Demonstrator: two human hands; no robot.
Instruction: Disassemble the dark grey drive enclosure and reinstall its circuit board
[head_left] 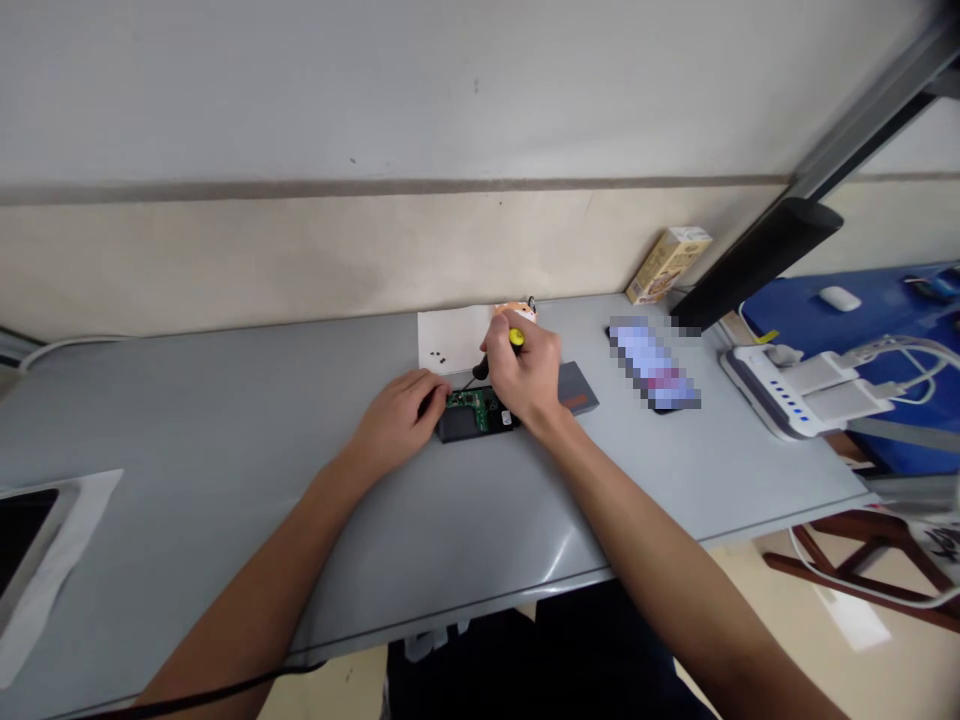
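Landmark: opened device [459, 427], green circuit board [481, 408] bared, flat on grey table [262, 420]. Right hand [523, 365] over device's right part: fingers wrapped round yellow-and-black screwdriver [481, 370], shaft slanting down to far edge, likely held so for control. Left hand [397, 420] at device's left end: fingertips on corner, probably bracing against slip; pinch or mere press, cannot tell. Small dark pieces [438, 357] on white paper [454, 335] behind device, presumably kept findable. Device's white label [506, 418]: illegible.
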